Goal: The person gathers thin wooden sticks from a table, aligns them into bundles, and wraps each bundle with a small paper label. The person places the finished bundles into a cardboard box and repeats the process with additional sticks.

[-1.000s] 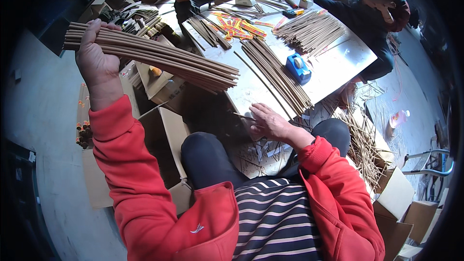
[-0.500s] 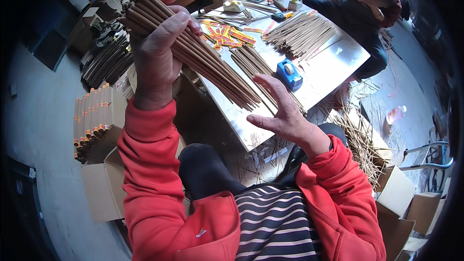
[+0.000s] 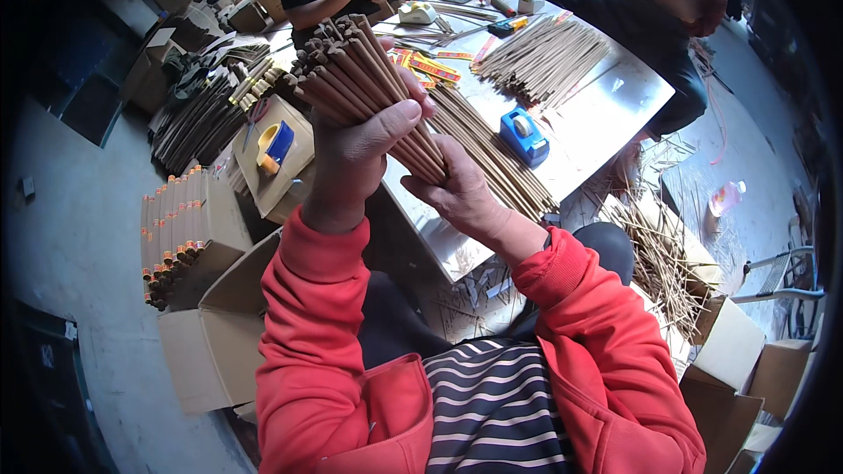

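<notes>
Head view: the right hand [image 3: 468,195], empty earlier, had closed low on the brown stick bundle [image 3: 349,75]; the left hand [image 3: 358,147] clamped its middle, making the hold two-handed.

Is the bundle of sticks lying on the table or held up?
Held up: the left hand grips the bundle, while the right hand is at its lower end.

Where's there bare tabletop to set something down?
Mainly right of the blue tape dispenser, out to the table edge. A narrower strip borders the near-left edge, partly hidden by the right hand. The far side is crowded: stick pile, labels, white tape dispenser.
</notes>
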`<state>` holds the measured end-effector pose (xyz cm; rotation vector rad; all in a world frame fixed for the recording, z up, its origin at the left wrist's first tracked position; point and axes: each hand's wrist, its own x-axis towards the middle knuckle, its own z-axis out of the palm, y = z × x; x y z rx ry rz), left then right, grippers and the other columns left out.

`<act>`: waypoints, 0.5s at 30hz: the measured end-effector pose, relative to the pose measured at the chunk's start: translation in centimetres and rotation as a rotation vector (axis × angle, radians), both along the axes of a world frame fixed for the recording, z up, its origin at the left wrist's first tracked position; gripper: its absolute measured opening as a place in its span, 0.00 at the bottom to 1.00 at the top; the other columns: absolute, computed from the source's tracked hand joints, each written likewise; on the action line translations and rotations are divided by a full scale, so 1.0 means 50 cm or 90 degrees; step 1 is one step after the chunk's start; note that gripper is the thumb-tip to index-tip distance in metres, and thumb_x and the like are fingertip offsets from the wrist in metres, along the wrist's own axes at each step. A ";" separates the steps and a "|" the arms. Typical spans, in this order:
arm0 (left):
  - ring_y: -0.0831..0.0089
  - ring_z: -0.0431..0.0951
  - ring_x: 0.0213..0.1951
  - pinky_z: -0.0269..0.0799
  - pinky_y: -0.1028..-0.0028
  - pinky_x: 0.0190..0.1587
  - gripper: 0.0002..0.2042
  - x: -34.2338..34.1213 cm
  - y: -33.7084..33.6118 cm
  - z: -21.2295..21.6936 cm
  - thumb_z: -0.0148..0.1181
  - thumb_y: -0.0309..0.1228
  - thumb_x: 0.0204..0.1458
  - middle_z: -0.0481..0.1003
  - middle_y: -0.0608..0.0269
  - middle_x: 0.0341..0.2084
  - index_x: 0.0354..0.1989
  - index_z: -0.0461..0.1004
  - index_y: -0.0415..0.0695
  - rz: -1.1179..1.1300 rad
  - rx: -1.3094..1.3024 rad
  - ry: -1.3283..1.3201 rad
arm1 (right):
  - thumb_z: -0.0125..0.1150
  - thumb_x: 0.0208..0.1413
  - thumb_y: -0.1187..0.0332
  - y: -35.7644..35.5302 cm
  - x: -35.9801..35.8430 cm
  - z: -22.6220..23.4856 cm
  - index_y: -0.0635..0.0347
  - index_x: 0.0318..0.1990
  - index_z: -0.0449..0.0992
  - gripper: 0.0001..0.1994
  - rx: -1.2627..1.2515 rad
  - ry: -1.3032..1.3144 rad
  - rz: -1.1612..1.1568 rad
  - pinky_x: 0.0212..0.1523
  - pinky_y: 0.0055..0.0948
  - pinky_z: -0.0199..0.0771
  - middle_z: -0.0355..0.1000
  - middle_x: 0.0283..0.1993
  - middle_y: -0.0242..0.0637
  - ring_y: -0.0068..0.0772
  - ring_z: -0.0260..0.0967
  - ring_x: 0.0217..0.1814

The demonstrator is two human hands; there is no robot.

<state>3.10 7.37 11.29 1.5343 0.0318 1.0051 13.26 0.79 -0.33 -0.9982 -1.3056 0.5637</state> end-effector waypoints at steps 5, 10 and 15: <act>0.67 0.73 0.37 0.69 0.67 0.45 0.30 -0.009 0.025 -0.027 0.56 0.22 0.45 0.70 0.55 0.33 0.58 0.52 0.40 0.011 -0.014 0.054 | 0.69 0.40 0.67 0.016 0.012 0.002 0.59 0.55 0.58 0.34 -0.063 0.007 0.063 0.52 0.33 0.63 0.63 0.49 0.46 0.39 0.63 0.52; 0.67 0.74 0.35 0.70 0.68 0.43 0.28 -0.005 0.009 -0.029 0.57 0.24 0.44 0.71 0.56 0.31 0.56 0.55 0.37 0.094 -0.033 0.067 | 0.64 0.46 0.73 0.016 0.005 -0.004 0.59 0.53 0.62 0.25 -0.120 0.071 0.141 0.47 0.27 0.67 0.67 0.43 0.38 0.28 0.66 0.45; 0.65 0.74 0.37 0.69 0.67 0.45 0.27 -0.016 0.030 0.001 0.54 0.27 0.45 0.71 0.54 0.32 0.56 0.55 0.37 -0.041 0.020 0.006 | 0.66 0.45 0.70 -0.002 0.012 0.058 0.59 0.55 0.59 0.29 -0.098 0.014 0.108 0.50 0.27 0.65 0.65 0.46 0.39 0.27 0.64 0.49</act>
